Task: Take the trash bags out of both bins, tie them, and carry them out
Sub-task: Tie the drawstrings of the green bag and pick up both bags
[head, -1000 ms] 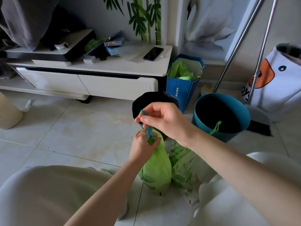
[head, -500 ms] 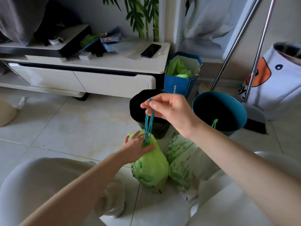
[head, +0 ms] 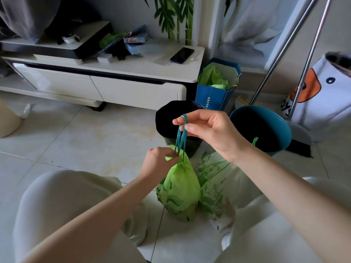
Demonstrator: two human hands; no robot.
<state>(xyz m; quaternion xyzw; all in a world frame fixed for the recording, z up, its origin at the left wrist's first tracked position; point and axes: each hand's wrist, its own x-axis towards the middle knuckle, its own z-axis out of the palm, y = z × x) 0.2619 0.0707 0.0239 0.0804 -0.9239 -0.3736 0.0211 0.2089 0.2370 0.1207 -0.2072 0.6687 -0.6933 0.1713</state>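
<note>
A small green trash bag (head: 179,188) stands on the tiled floor between my knees, its neck cinched. My right hand (head: 207,130) pinches the loop of its teal drawstring (head: 180,137) and holds it taut above the bag. My left hand (head: 160,162) grips the gathered neck of the bag. A second, paler green-patterned bag (head: 212,179) lies just to the right of it. Behind stand a black bin (head: 171,120) and a teal bin (head: 266,130), from whose rim a green strip hangs.
A white TV cabinet (head: 114,80) with a phone (head: 182,55) on top lines the back wall. A blue paper bag (head: 216,92) with green plastic stands beside it. Broom and dustpan handles (head: 281,54) lean at the right, next to a white cartoon fabric basket (head: 322,95).
My right hand has raised the drawstring loop higher, stretching it taut. My left hand let go of the bag's top briefly, then closed round the neck again. The view shifted slightly.
</note>
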